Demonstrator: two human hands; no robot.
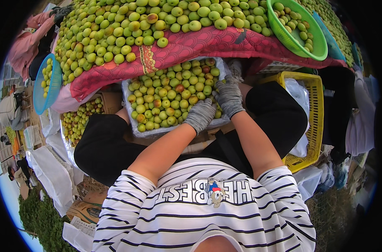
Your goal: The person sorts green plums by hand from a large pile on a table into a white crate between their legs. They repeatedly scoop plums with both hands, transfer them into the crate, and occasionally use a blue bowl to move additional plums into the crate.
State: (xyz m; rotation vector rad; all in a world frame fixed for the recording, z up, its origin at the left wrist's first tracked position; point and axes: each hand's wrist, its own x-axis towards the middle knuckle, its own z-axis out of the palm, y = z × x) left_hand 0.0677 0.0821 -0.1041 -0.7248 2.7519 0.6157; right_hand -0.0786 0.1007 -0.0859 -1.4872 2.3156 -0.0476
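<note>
Between my knees stands a crate lined with clear plastic film [126, 104], filled with small green fruits that look like jujubes [165, 104], some with brown blush. My left hand [201, 115], in a grey knit glove, rests on the fruits near the crate's front right. My right hand [229, 97], gloved alike, lies at the crate's right side, with fingers bent over the fruits there. Both sets of fingertips are partly hidden, so a grip on any fruit cannot be made out. Beyond the crate, a large heap of the same fruits [128, 31] lies on a red patterned cloth [191, 45].
A green plastic basket [320, 52] with fruits sits on the heap's right edge; a blue basket [38, 94] hangs at left. Beside my right knee is a yellow crate [315, 126] holding plastic bags. A box of browner fruits [80, 118] stands at left. Other people are on both sides.
</note>
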